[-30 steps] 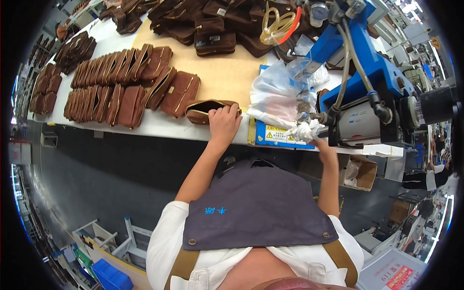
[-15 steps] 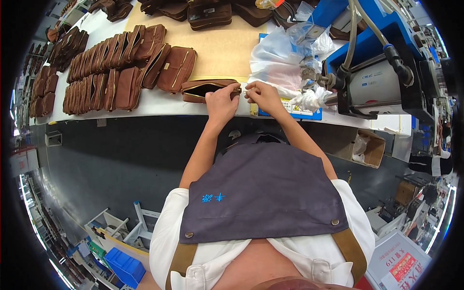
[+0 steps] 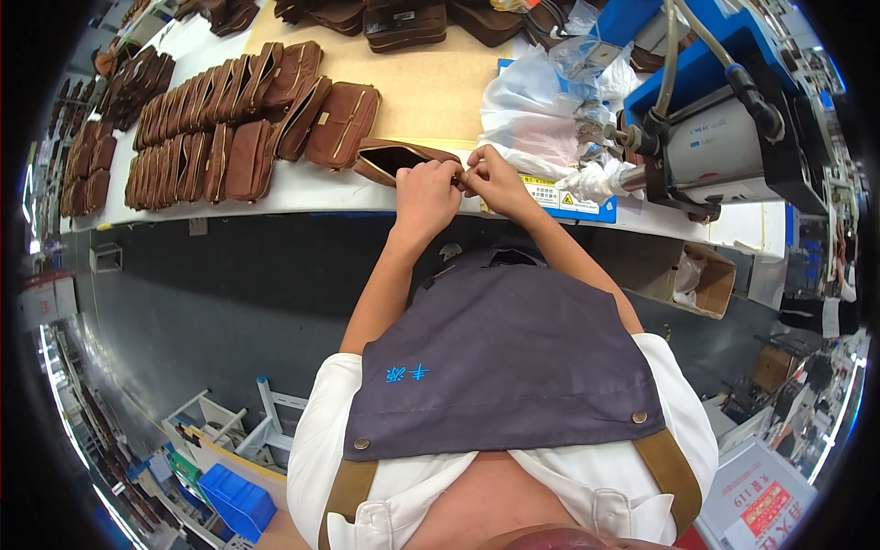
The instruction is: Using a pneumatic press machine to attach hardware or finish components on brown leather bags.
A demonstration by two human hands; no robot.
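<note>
At the white table [image 3: 307,191]'s front edge, open brown pouch [image 3: 396,157] lies lengthwise left-right, beyond and left of the fingertips. Left hand [image 3: 427,194], nearer, curls closed on its right part; right hand [image 3: 500,183] pinches by that end, contents hidden, can't tell.

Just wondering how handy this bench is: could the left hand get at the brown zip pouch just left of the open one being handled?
Probably yes: that brown zip pouch sits close by, its front uncovered. The left hand would likely first have to let go of the open pouch.
</note>
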